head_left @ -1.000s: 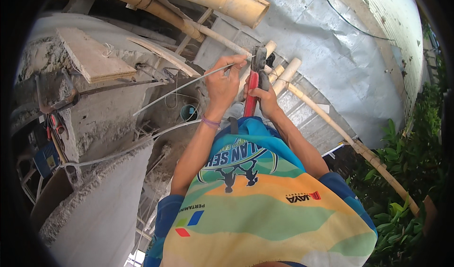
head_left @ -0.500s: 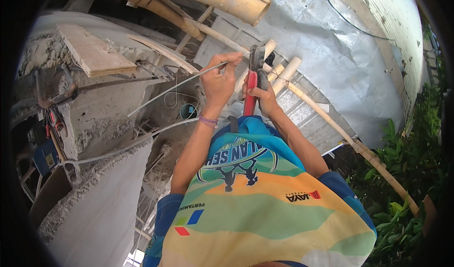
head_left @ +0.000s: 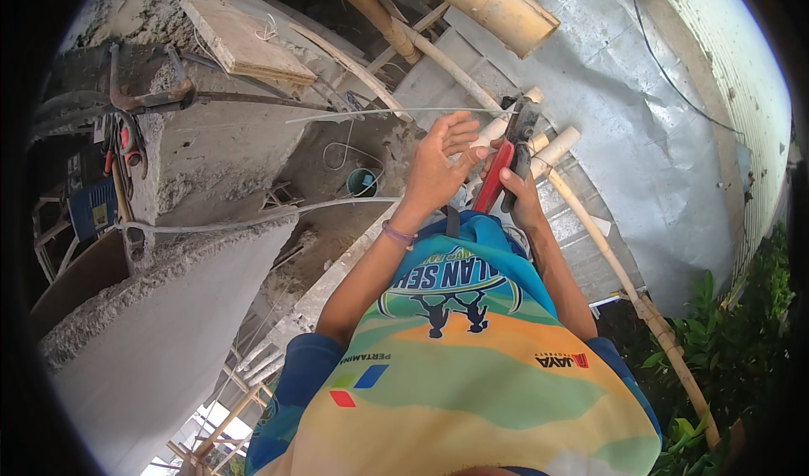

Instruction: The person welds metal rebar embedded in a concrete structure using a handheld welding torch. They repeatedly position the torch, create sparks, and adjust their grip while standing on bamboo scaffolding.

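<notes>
My right hand [head_left: 524,193] is closed round a hand tool with a red handle [head_left: 492,177] and a dark, long head [head_left: 524,122], which looks like pliers. A thin, pale grey wire [head_left: 379,115] runs leftward from the tool's head, slightly bowed, its far end free in the air. Just left of the red handle, my left hand [head_left: 440,162] has its fingers apart, just below the wire and not gripping it. Its thumb tip comes close to the handle. Exactly how the wire meets the jaws is too small to tell.
Bamboo poles [head_left: 484,8] cross ahead, and a long thin one [head_left: 628,286] slopes down to the right. Sheet metal [head_left: 607,80] spreads beyond. Leftward are a rough concrete block [head_left: 211,164], a wooden board [head_left: 240,33], a clamp [head_left: 152,96] and a pale hose [head_left: 253,223]. Leaves [head_left: 716,333] grow at right.
My left hand has let go of the wire and its fingers have spread. The wire now lies more level. The scene has shifted rightward in view; my right hand still grips the tool.
</notes>
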{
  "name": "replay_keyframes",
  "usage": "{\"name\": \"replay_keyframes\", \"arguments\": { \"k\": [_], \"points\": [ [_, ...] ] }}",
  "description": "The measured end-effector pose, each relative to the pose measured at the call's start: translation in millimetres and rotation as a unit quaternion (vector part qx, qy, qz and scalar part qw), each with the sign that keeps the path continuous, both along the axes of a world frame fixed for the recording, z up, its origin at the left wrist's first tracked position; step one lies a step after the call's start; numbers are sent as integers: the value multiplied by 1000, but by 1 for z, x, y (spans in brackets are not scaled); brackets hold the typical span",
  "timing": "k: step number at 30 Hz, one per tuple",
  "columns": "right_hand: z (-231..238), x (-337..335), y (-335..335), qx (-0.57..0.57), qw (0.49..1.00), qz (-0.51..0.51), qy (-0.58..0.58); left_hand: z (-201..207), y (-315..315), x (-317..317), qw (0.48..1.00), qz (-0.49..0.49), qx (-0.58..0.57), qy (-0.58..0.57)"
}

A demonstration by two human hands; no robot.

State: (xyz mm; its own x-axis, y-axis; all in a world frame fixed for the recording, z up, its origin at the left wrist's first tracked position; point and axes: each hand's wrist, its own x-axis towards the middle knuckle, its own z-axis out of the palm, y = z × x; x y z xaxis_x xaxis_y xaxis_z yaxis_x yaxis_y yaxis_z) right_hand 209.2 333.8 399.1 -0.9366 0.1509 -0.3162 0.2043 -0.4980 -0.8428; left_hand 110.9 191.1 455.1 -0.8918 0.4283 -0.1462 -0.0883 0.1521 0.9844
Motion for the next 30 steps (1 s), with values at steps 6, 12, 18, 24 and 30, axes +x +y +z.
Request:
{"name": "replay_keyframes", "arguments": {
  "k": [6,12,18,24,30],
  "points": [
    [23,11,1,149,975,152,63,6,-138,62,955,-34,-296,-3],
    [29,-1,-24,235,914,326,54,48,-224,81,862,163,-428,215],
    [18,-28,-65,296,876,346,161,131,-271,56,642,235,-534,497],
    [10,-42,-102,302,863,330,235,241,-316,38,265,294,-644,654],
    [3,-41,-134,336,846,306,280,251,-355,15,245,336,-657,628]
  ]
}}
